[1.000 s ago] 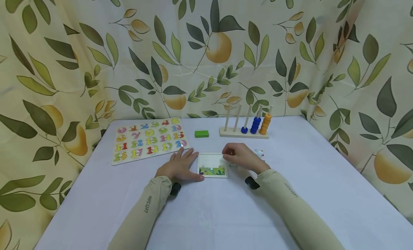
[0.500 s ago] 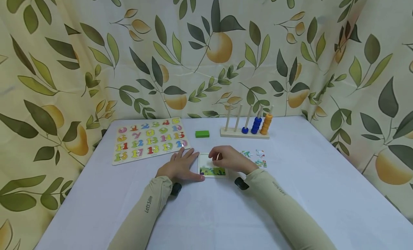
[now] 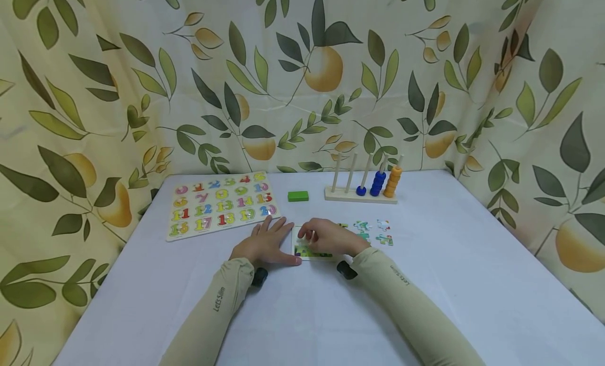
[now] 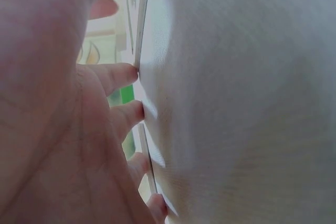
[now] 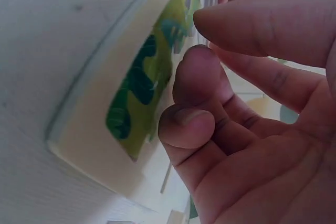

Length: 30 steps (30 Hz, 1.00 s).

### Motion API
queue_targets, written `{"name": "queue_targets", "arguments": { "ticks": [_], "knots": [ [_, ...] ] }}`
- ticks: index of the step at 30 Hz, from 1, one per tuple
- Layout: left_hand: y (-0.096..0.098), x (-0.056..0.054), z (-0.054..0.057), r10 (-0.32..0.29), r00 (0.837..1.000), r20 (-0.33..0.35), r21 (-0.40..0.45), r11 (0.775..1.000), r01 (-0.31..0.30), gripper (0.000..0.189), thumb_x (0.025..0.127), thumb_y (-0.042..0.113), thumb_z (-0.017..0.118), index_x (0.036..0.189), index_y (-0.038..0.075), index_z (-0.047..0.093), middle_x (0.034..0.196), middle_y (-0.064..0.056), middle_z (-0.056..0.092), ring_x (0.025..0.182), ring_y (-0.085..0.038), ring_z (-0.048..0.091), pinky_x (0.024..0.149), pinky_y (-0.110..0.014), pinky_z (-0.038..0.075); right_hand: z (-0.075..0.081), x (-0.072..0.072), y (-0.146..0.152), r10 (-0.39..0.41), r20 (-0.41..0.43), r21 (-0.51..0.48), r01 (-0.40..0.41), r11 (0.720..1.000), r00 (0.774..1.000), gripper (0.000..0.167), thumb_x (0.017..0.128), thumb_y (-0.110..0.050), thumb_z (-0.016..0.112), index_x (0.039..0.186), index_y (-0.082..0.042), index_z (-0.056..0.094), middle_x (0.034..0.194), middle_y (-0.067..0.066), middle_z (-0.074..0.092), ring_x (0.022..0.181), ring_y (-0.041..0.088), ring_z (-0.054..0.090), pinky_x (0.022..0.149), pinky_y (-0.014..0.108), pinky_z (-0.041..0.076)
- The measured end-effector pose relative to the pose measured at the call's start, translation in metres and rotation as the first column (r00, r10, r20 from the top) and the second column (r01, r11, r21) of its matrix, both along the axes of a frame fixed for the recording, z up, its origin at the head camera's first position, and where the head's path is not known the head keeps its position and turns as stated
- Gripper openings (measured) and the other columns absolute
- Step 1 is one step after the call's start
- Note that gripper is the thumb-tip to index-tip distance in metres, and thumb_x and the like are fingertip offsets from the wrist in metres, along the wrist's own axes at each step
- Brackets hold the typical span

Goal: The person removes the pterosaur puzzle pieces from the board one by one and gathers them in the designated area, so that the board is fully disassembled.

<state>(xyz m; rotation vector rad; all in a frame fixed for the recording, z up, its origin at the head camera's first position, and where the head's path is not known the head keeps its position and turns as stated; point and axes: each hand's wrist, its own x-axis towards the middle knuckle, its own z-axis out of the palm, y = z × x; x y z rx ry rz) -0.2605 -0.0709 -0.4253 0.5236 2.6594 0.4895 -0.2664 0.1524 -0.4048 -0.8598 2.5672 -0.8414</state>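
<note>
A small white puzzle tray point(image 5: 86, 145) lies flat in front of me, with joined green puzzle pieces point(image 5: 139, 93) along its near side. My left hand point(image 3: 262, 245) rests spread out at the tray's left edge, thumb at the near left corner. In the left wrist view its fingertips point(image 4: 134, 111) touch the table surface. Over the tray, my right hand point(image 3: 328, 237) has thumb and forefinger together in a pinch. A pale puzzle piece point(image 3: 302, 241) shows at these fingertips in the head view; the fingers mostly hide it. The other right fingers are curled.
Several loose puzzle pieces point(image 3: 384, 240) lie right of the tray. A number board point(image 3: 219, 204) is at back left, a green block point(image 3: 298, 196) behind the tray, and a peg stand point(image 3: 359, 196) with blue and orange beads at back right. A patterned curtain point(image 3: 283, 108) hangs behind.
My right hand has moved left from the tray's right side to over its left half and lowered slightly, uncovering the loose pieces at the right. My left hand has stayed in place.
</note>
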Motion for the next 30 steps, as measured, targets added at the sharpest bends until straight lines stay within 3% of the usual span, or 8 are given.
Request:
{"name": "queue_targets", "arguments": {
  "ticks": [13, 20, 30],
  "knots": [
    [0.001, -0.0006, 0.0001, 0.003, 1.0, 0.007, -0.001, 1.0, -0.003, 0.108, 0.089, 0.069, 0.077, 0.172, 0.023, 0.027, 0.18, -0.002, 0.012, 0.164, -0.034, -0.006, 0.131, -0.056, 0.0, -0.0086, -0.0035, -0.002, 0.015, 0.056, 0.013, -0.016, 1.0, 0.998, 0.032, 0.092, 0.003, 0.072, 0.122, -0.009, 0.074, 0.109, 0.003, 0.067, 0.101, 0.021, 0.06, 0.093, 0.041, 0.055],
    [0.0002, 0.0005, 0.0019, -0.006, 1.0, 0.006, 0.004, 1.0, 0.006, 0.107, 0.09, 0.069, 0.077, 0.173, 0.023, 0.026, 0.18, -0.002, 0.012, 0.164, -0.034, -0.008, 0.131, -0.056, -0.002, -0.0064, -0.0054, -0.0019, 0.026, 0.114, -0.014, -0.025, 1.0, 0.993, 0.031, 0.089, 0.005, 0.071, 0.117, -0.007, 0.071, 0.106, 0.004, 0.063, 0.098, 0.022, 0.056, 0.086, 0.037, 0.051],
    [-0.0003, -0.0013, 0.0006, -0.022, 1.0, 0.01, 0.016, 1.0, 0.022, 0.106, 0.091, 0.067, 0.076, 0.173, 0.023, 0.025, 0.18, -0.003, 0.011, 0.164, -0.036, -0.009, 0.131, -0.056, -0.002, -0.0042, -0.0027, -0.005, 0.028, 0.11, -0.03, -0.025, 0.999, 0.993, 0.029, 0.088, 0.006, 0.07, 0.114, -0.005, 0.067, 0.109, 0.005, 0.063, 0.096, 0.021, 0.056, 0.085, 0.035, 0.05]
  ]
}}
